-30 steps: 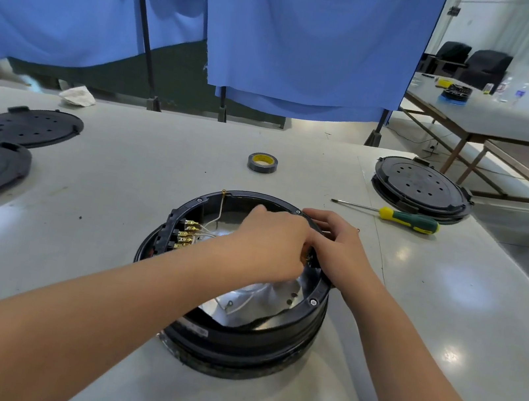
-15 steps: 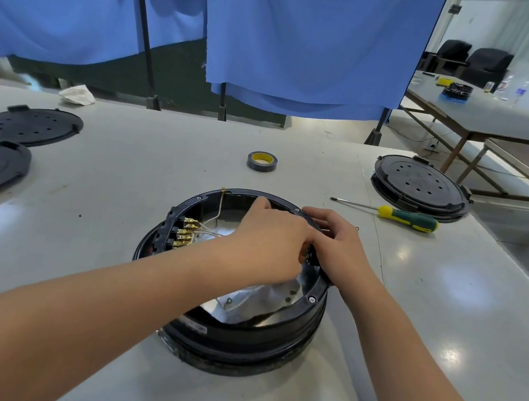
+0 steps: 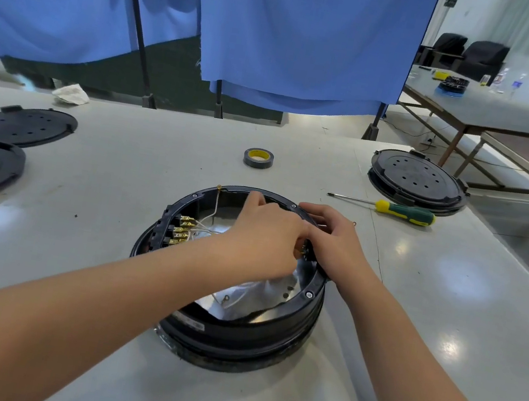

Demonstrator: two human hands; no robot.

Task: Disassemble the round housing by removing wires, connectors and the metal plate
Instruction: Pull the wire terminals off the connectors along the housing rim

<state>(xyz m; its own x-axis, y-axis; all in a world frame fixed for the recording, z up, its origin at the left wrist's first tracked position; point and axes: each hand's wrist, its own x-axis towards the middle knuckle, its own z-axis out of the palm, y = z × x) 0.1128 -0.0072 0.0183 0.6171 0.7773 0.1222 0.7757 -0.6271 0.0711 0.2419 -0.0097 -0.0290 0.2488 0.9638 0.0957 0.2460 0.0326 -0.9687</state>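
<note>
Black plastic forms the round housing (image 3: 235,331), which sits on the grey table (image 3: 443,332) directly in front of the person, near the table's middle. Its top is open. Inside, a shiny metal plate (image 3: 261,298) covers the floor of the housing, with a few small holes visible near the right inner wall. A row of brass-coloured connectors (image 3: 182,230) is fixed to the left inner wall, and thin white wires (image 3: 210,217) run from them toward the centre; one wire rises to the far rim.

Both hands meet at the right inner wall of the housing. The left hand (image 3: 267,239) reaches across the opening with fingers curled inward at a small part on that wall; what it pinches is hidden behind the fingers, so its grip cannot be determined. The right hand (image 3: 329,241) rests over the right rim, fingers bent down against the rim and the same spot; whether it grips anything cannot be told.

A green-and-yellow-handled screwdriver (image 3: 393,210) lies to the right, beyond the housing. A roll of dark tape with a yellow core (image 3: 258,158) lies farther back. Two flat black round covers (image 3: 18,125) lie at the left edge, and a stacked black round unit (image 3: 418,183) stands at the far right. Blue curtains (image 3: 300,32) hang behind the table.
</note>
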